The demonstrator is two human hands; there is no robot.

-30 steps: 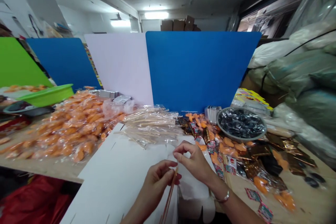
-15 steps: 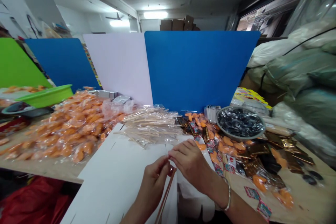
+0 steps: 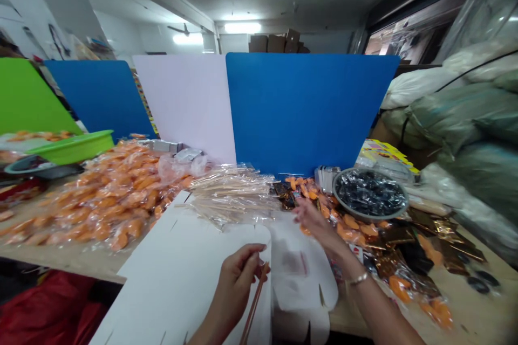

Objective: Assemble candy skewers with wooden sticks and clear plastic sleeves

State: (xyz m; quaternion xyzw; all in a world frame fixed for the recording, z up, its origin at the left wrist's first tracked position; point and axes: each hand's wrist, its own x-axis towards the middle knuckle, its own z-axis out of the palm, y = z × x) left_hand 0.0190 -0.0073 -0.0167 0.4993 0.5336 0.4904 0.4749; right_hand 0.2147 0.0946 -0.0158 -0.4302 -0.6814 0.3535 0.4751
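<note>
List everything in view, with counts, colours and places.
blue boards: two, blue, behind the table
white board: one, white, between them
green board: one, green, far left
basin: one, green, left
orange packets: many, orange, heaped left
stick bundles: several, tan, centre
bowl: one, grey, right, holding dark packets
sacks: several, pale green, right
card: one, white, front
sticks: a few, tan, in left hand
left hand: one, front, gripping sticks
right hand: one, open, beside the card
</note>
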